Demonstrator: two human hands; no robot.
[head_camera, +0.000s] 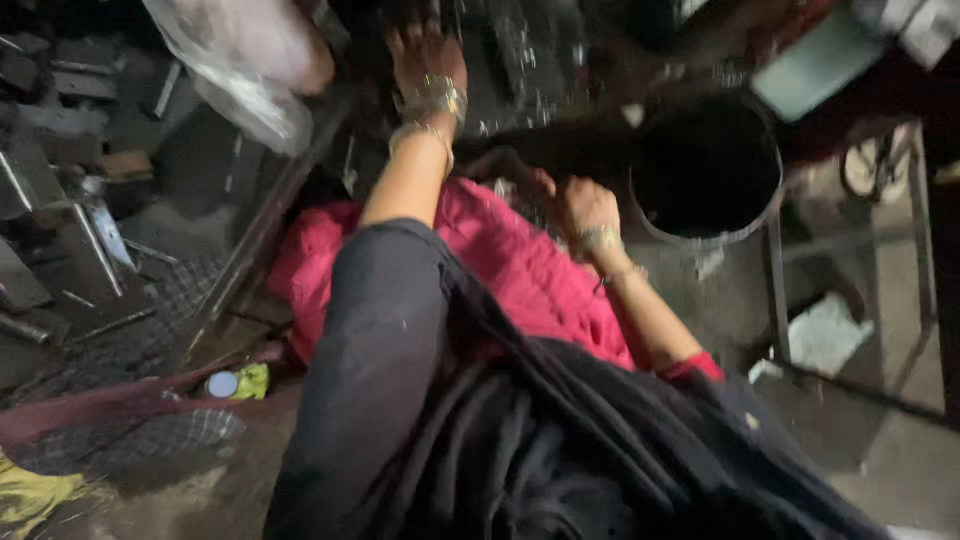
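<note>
The right hand (585, 212) is closed in a fist just left of the round black bucket (708, 170), but what it holds I cannot tell. The left hand (428, 62), further left of the bucket, lies flat with fingers spread on a dark glittering work surface (520, 60). The bucket looks stiff and probably heavy; its rim seems the best place to grip.

The left hand (428, 58) lies flat on the dark surface (520, 60) at twelve o'clock, the right hand (585, 208) fisted beside a black bucket (708, 170) at two o'clock.
</note>
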